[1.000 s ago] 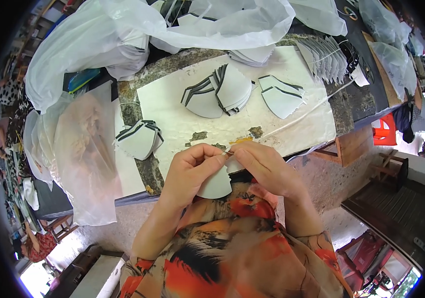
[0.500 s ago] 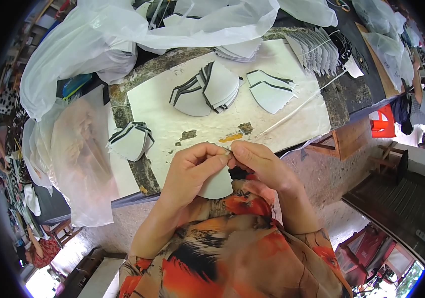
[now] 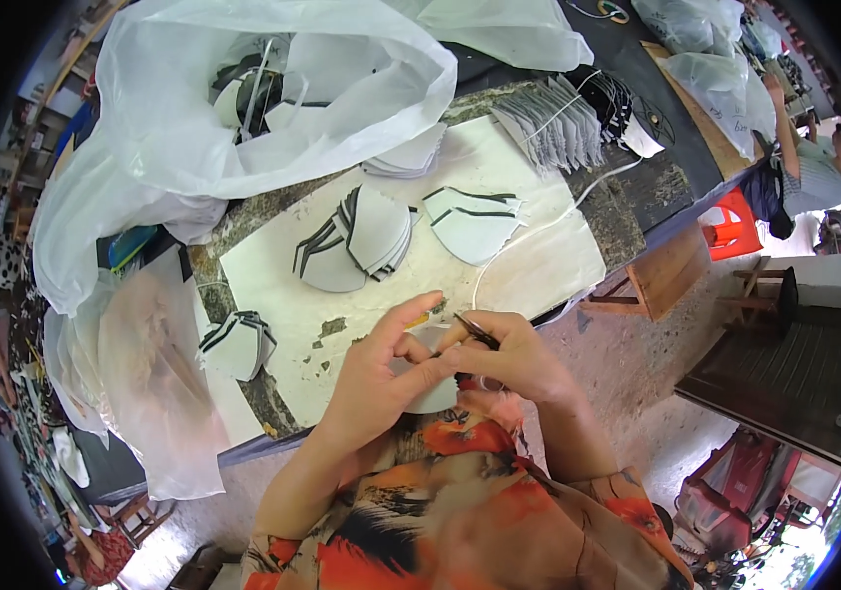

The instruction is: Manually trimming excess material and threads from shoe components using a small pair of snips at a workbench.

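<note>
Close to my body, at the table's front edge, my left hand [image 3: 366,379] holds a pale grey curved fabric piece [image 3: 433,395]. Its thumb presses on the piece while the index finger stretches away. My right hand [image 3: 519,356] meets it at the piece's edge, its fingers curled around a slim dark pointed tool [image 3: 480,332]. The tool's exact kind is partly hidden by the fingers. Beyond the hands, a fanned stack of similar dark-edged pieces [image 3: 378,236] lies on a white sheet [image 3: 273,270], with two more pieces [image 3: 470,224] to its right.
A small bundle of pieces [image 3: 238,346] sits at the left. Large translucent plastic bags [image 3: 135,128] cover the far left. A tied row of grey pieces [image 3: 548,123] lies far right, near a white cord [image 3: 548,216]. A red stool [image 3: 732,224] and another person [image 3: 819,177] are beyond.
The view has shifted, so the table's things appear further left and lower. My fingertips have parted from their pinch; my left index finger is now extended, and a dark tool shows in my right hand.
</note>
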Tool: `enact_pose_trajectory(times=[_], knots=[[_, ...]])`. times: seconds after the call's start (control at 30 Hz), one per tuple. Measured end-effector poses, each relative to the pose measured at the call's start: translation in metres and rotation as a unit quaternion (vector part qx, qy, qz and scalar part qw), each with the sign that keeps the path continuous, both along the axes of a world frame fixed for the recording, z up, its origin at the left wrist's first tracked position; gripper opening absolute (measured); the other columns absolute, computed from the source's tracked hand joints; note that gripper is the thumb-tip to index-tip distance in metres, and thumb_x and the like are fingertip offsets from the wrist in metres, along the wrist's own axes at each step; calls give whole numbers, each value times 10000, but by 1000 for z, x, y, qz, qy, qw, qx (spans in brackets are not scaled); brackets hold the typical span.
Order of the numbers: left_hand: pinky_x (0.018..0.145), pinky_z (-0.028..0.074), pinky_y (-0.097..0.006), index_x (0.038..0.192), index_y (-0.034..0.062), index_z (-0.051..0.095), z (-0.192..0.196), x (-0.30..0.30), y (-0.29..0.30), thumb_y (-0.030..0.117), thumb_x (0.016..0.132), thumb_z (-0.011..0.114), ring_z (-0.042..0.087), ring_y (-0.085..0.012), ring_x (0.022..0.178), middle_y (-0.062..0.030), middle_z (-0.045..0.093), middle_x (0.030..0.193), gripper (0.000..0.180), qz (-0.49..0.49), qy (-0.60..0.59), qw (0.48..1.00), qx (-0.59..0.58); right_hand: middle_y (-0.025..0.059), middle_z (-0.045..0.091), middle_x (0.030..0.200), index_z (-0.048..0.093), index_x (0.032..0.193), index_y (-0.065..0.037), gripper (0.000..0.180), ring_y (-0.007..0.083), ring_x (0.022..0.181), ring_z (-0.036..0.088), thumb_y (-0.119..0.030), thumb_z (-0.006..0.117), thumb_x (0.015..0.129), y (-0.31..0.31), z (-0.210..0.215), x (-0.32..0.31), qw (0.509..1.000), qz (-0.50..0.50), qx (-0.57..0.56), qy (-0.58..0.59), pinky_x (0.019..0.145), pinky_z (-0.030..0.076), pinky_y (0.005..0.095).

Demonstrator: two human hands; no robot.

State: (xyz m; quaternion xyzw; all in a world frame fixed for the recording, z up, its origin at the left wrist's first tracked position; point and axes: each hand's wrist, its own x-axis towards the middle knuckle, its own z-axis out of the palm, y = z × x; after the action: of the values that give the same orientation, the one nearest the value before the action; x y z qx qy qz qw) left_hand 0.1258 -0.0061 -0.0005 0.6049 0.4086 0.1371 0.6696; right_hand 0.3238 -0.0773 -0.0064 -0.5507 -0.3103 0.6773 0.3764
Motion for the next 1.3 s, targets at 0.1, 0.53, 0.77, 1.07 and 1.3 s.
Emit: enact_pose_trajectory(times=[0.1, 0.53, 0.77, 1.07, 1.3], knots=[[695, 447, -225, 1516, 144, 494, 1, 8, 2, 155, 898, 797, 529, -47, 717, 16, 634, 736, 688, -33, -33, 999, -22, -55, 576, 784, 687, 933, -11, 157, 27, 732, 478, -164, 719, 944, -7, -4, 11, 999, -4, 5, -32, 643, 405, 221], [831, 525, -295, 1437, 51, 538, -14, 1, 49, 123, 979, 683, 670, -136, 874, -53, 723, 967, 486, 110, -49, 990, 77, -84, 524, 746, 710, 985, 16, 230, 13, 698, 414, -213, 729, 971, 22, -12, 59, 955, -273, 49, -108, 605, 307, 200], [968, 490, -423, 1273, 33, 649, -24, 11, 76, 150, 828, 777, 598, -339, 1116, -146, 646, 1235, 477, 44, 170, 859, 481, 24, 690, 956, 675, 1251, 73, 372, 77, 878, 582, -187, 692, 986, 26, -31, 64, 887, -312, 94, -327, 806, 483, 241], [948, 505, -415, 1257, 84, 673, -33, -3, 87, 107, 779, 785, 592, -336, 1130, -123, 631, 1260, 491, 38, 140, 913, 381, 68, 752, 1050, 685, 1272, 10, 305, 124, 856, 662, -19, 590, 985, -22, 27, 40, 974, 24, 226, -19, 768, 506, 256], [939, 521, -383, 1225, 79, 699, -32, -11, 91, 59, 802, 737, 604, -314, 1162, -120, 659, 1230, 425, 35, 90, 941, 323, 130, 707, 1273, 653, 1345, -54, 336, 255, 1141, 695, -108, 585, 1021, -5, -6, -50, 946, 245, 213, 9, 971, 527, 343]])
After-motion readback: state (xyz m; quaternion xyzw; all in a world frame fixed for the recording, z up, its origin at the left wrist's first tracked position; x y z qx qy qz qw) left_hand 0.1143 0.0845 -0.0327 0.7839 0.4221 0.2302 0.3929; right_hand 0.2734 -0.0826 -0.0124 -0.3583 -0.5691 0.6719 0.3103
